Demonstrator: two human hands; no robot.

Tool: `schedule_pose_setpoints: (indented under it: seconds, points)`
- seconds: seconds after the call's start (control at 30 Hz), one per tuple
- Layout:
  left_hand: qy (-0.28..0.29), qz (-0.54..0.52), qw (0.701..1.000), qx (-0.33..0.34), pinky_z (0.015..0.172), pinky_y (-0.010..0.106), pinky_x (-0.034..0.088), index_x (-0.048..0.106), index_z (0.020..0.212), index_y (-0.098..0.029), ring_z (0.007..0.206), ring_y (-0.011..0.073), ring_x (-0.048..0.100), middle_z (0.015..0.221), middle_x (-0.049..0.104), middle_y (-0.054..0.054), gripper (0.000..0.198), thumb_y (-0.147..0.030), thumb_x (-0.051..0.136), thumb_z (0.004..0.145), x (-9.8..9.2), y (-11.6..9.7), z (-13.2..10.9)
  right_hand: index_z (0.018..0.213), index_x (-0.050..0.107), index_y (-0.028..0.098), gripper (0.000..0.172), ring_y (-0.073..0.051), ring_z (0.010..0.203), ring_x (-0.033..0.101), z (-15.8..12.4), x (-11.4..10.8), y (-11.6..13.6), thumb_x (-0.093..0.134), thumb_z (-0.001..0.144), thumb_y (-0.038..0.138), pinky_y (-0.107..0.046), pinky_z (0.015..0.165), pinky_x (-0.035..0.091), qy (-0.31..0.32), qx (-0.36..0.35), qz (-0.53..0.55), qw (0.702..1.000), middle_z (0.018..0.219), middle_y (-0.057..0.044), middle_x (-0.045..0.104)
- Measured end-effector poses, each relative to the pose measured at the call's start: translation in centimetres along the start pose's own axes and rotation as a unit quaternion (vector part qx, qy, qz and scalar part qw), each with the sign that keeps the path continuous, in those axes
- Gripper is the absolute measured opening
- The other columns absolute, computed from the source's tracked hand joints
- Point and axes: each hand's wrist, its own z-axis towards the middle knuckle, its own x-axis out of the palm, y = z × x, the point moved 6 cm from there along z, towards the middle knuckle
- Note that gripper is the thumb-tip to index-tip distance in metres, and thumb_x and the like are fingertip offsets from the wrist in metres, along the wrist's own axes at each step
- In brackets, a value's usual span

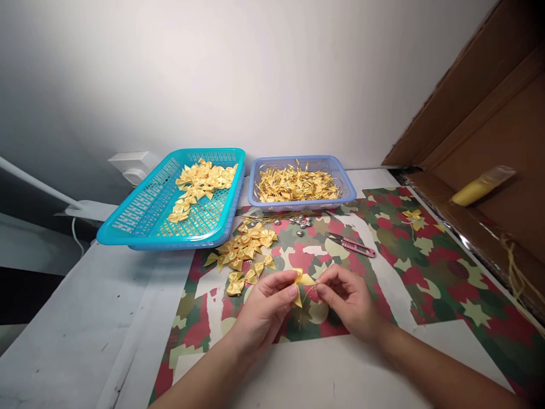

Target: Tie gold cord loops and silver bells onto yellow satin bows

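Note:
Between thumb and fingers, my left hand point(272, 301) pinches a yellow ribbon bow point(305, 279) above the patterned sheet. My right hand point(347, 298) is closed on a thin gold cord point(310, 289) at the bow's right side; the cord's loose end hangs down below. A pile of yellow bows point(244, 247) lies just beyond my left hand. Farther back are several small silver bells point(301, 222) and a bundle of gold cords point(268, 217). Pink-handled thread snips point(353, 245) rest beyond my right hand.
A turquoise basket point(128, 224) with loose bows stands at the back left. Beside it, a blue-violet basket point(302, 205) holds bows with cords and bells. One corded bow point(413, 216) lies at the right. A cardboard wall point(481, 125) with a yellow tube point(481, 186) borders the right side.

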Motion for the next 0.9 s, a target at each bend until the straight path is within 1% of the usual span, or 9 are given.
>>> schedule_pose_setpoints:
  seconds: [0.13, 0.3, 0.4, 0.47, 0.53, 0.63, 0.7, 0.77, 0.9]
  points:
    - [0.043, 0.040, 0.997, -0.040, 0.068, 0.022, 0.051, 0.076, 0.080, -0.016, 0.073, 0.0149, 0.069, 0.072, 0.075, 0.005, 0.028, -0.022, 0.089, 0.056, 0.3, 0.9, -0.2, 0.080, 0.059, 0.020, 0.015, -0.013, 0.061, 0.058, -0.2, -0.1, 0.4, 0.056, 0.090, 0.031, -0.025, 0.056, 0.048, -0.010, -0.037, 0.009, 0.999, 0.068, -0.001, 0.061]
    - [0.074, 0.062, 0.993, -0.065, 0.067, 0.020, 0.048, 0.077, 0.084, -0.015, 0.071, 0.0115, 0.066, 0.082, 0.076, 0.006, 0.024, -0.023, 0.086, 0.063, 0.4, 1.4, -0.3, 0.080, 0.059, 0.022, 0.010, -0.012, 0.058, 0.058, -0.4, -0.6, 1.2, 0.059, 0.089, 0.026, -0.022, 0.054, 0.048, -0.043, -0.073, 0.024, 0.996, 0.066, 0.001, 0.061]
    - [0.071, 0.062, 0.994, -0.063, 0.072, 0.022, 0.049, 0.077, 0.084, -0.014, 0.075, 0.0133, 0.067, 0.081, 0.076, 0.006, 0.024, -0.023, 0.085, 0.064, 0.5, 1.3, -0.2, 0.080, 0.058, 0.022, 0.010, -0.012, 0.058, 0.059, -0.4, -0.8, 1.5, 0.058, 0.089, 0.025, -0.022, 0.054, 0.048, -0.052, -0.080, 0.018, 0.995, 0.064, 0.001, 0.061]
    - [0.060, 0.055, 0.995, -0.056, 0.074, 0.024, 0.049, 0.077, 0.084, -0.015, 0.074, 0.0141, 0.068, 0.079, 0.076, 0.006, 0.026, -0.022, 0.086, 0.061, 0.4, 1.2, -0.1, 0.080, 0.058, 0.021, 0.010, -0.013, 0.057, 0.059, -0.5, -0.8, 1.5, 0.057, 0.089, 0.024, -0.023, 0.053, 0.048, -0.051, -0.089, -0.010, 0.995, 0.064, 0.001, 0.062]
    - [0.059, 0.043, 0.996, -0.053, 0.073, 0.024, 0.049, 0.076, 0.086, -0.016, 0.071, 0.0136, 0.067, 0.077, 0.076, 0.005, 0.028, -0.020, 0.087, 0.060, 0.5, 1.1, -0.1, 0.080, 0.058, 0.021, 0.008, -0.013, 0.055, 0.057, -0.7, -0.5, 1.8, 0.057, 0.089, 0.022, -0.024, 0.051, 0.047, -0.037, -0.114, -0.056, 0.991, 0.064, 0.000, 0.063]
    - [0.079, 0.024, 0.995, -0.054, 0.073, 0.023, 0.049, 0.076, 0.089, -0.018, 0.072, 0.0129, 0.067, 0.079, 0.076, 0.005, 0.028, -0.018, 0.086, 0.062, 0.8, 1.1, -0.3, 0.079, 0.058, 0.022, 0.010, -0.012, 0.052, 0.052, -1.0, 0.3, 2.6, 0.055, 0.087, 0.016, -0.025, 0.050, 0.042, -0.009, -0.190, -0.115, 0.975, 0.061, 0.000, 0.062]
    - [0.095, 0.009, 0.994, -0.055, 0.073, 0.022, 0.050, 0.077, 0.090, -0.018, 0.074, 0.0128, 0.068, 0.081, 0.076, 0.005, 0.028, -0.017, 0.084, 0.063, 1.0, 1.1, -0.4, 0.078, 0.057, 0.022, 0.013, -0.011, 0.049, 0.048, -1.2, 0.6, 3.1, 0.053, 0.086, 0.012, -0.025, 0.049, 0.040, -0.008, -0.231, -0.134, 0.964, 0.059, 0.001, 0.059]
    - [0.106, -0.004, 0.993, -0.055, 0.073, 0.020, 0.050, 0.077, 0.090, -0.018, 0.077, 0.0124, 0.068, 0.083, 0.076, 0.005, 0.026, -0.015, 0.083, 0.064, 1.2, 1.1, -0.6, 0.076, 0.055, 0.022, 0.015, -0.011, 0.049, 0.045, -1.2, 0.8, 3.4, 0.053, 0.085, 0.010, -0.025, 0.048, 0.038, -0.014, -0.246, -0.145, 0.958, 0.057, 0.002, 0.056]
    - [0.107, -0.015, 0.992, -0.065, 0.072, 0.018, 0.050, 0.077, 0.089, -0.017, 0.077, 0.0121, 0.069, 0.084, 0.077, 0.005, 0.027, -0.014, 0.084, 0.064, 1.3, 1.2, -0.6, 0.075, 0.053, 0.023, 0.015, -0.012, 0.049, 0.043, -1.1, 0.7, 3.3, 0.051, 0.086, 0.011, -0.025, 0.048, 0.036, -0.018, -0.231, -0.163, 0.959, 0.057, 0.002, 0.052]
